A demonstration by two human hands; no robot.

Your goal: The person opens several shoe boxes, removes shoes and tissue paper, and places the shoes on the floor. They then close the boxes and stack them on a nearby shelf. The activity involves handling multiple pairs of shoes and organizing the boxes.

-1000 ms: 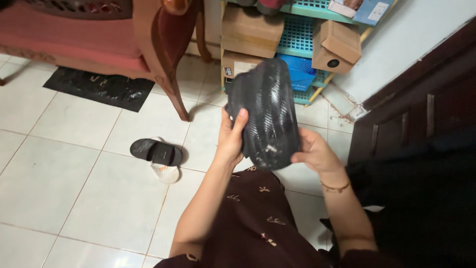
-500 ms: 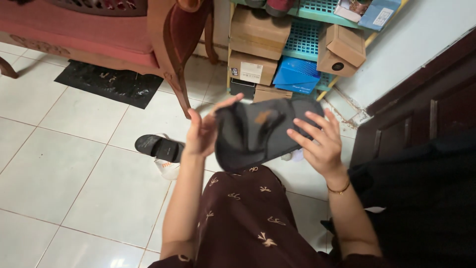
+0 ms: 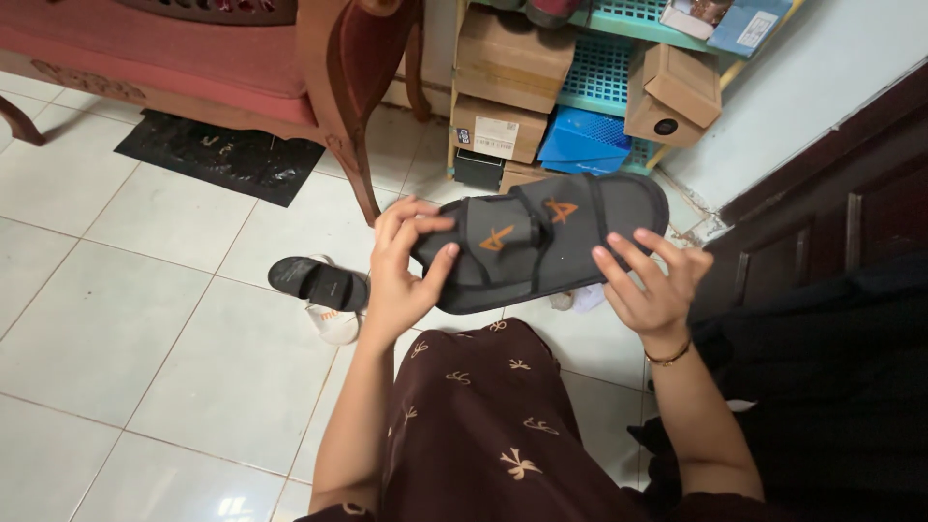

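Bare forearms; thin gold bracelet (image 3: 667, 356) on right wrist; dark brown garment (image 3: 483, 425), small tan motifs.

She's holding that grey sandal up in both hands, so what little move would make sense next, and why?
Probably lower the grey sandal toward the floor tiles: it lies strap-side up, left hand gripping one end, right hand under the other, and a black-and-white slide lies below.
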